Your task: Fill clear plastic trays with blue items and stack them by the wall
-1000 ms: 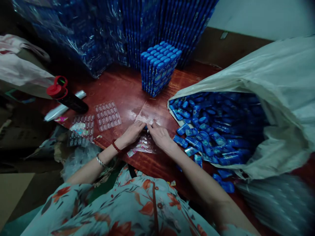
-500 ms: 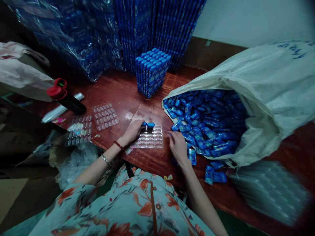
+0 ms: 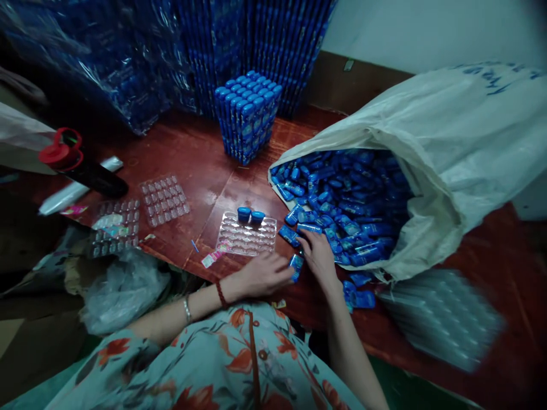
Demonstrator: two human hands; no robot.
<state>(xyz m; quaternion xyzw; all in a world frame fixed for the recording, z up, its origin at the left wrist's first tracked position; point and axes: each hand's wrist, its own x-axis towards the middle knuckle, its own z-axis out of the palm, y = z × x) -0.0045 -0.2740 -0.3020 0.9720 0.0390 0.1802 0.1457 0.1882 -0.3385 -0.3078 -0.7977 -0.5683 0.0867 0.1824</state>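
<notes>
My left hand [image 3: 265, 274] is low over the table, its fingers closed at the edge of a small blue container [image 3: 296, 266]. My right hand [image 3: 318, 255] is just to the right, fingers curled beside loose blue containers [image 3: 289, 235] at the sack's mouth; whatever its fingertips pinch is hidden. Left of the hands lies a clear plastic blister tray [image 3: 250, 236] with rows of hollows. Two blue containers [image 3: 250, 215] stand upright in its far row, apart from both hands. A pink-and-white scrap [image 3: 216, 254] touches the tray's near left corner.
A white woven sack [image 3: 444, 136] spills blue containers on the right. A filled block of them [image 3: 248, 117] stands behind, before tall wrapped stacks [image 3: 213, 51]. More clear trays [image 3: 164, 199] and a black bottle with red lid [image 3: 94, 173] are left; stacked trays [image 3: 444, 319] lie right.
My left hand has left the two containers in the tray and moved right and nearer to me, beside the right hand. My right hand has shifted slightly. The view has turned a little.
</notes>
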